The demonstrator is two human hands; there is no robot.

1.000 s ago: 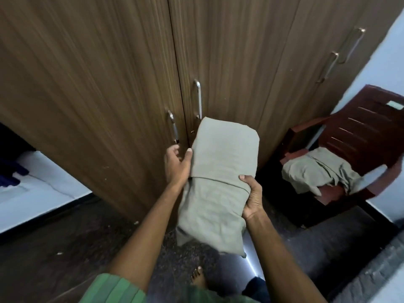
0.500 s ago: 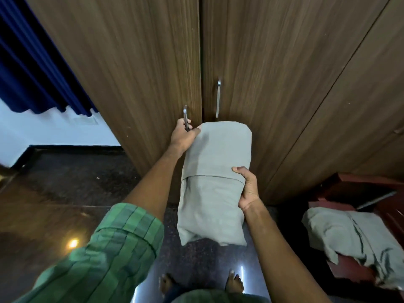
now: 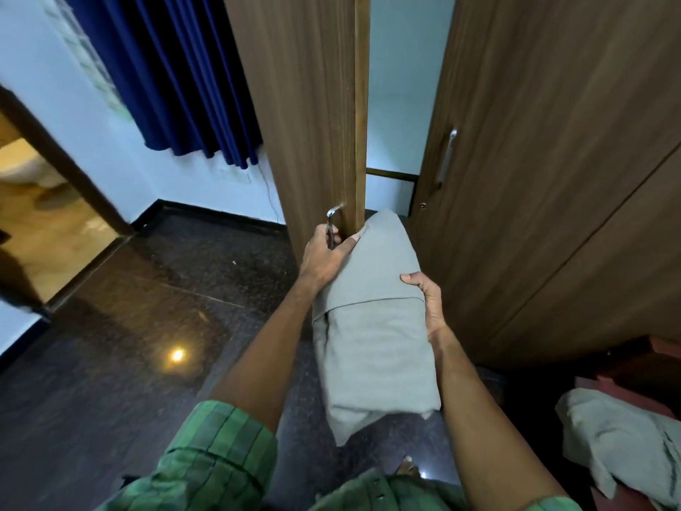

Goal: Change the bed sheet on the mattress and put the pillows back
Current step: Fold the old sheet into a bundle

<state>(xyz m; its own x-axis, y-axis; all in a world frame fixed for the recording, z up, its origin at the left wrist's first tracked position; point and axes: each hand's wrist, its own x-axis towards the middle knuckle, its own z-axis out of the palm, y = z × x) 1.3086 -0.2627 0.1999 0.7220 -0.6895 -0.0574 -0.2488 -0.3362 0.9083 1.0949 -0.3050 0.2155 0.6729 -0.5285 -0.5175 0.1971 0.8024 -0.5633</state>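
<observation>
Nearest the person, the right hand [image 3: 429, 307] is clamping the folded sheet [image 3: 376, 326] from its right side, thumb lying across the top fold and fingers hidden underneath, so one hand alone is carrying the bundle, which is hanging just in front of the wardrobe door [image 3: 313, 116]. The loose lower end is drooping toward the floor [image 3: 147, 326], and my judgement is that the folds could slide apart or the whole bundle slip out, because the grip is sitting high and to one side. The left hand [image 3: 326, 254] is curling around the handle [image 3: 330, 230] of that door, thumb pressing against the sheet's upper corner; the corner is sitting right at the door's edge, so it could be getting caught or dragged as the door swings. The door is standing partly open, and the gap beside it is looking narrow for the bundle, with the neighbouring closed door [image 3: 552, 178] crowding it on the right. To the right of the wardrobe door and low down, a crumpled cloth [image 3: 622, 437] is lying on a dark red chair [image 3: 634, 378], close enough to be hemming in a sidestep. Beyond the wardrobe door to the left, a blue curtain [image 3: 177, 75] is hanging against the wall, and farther left a doorway [image 3: 44, 223] is opening into a lit room. No mattress or pillows are showing.
</observation>
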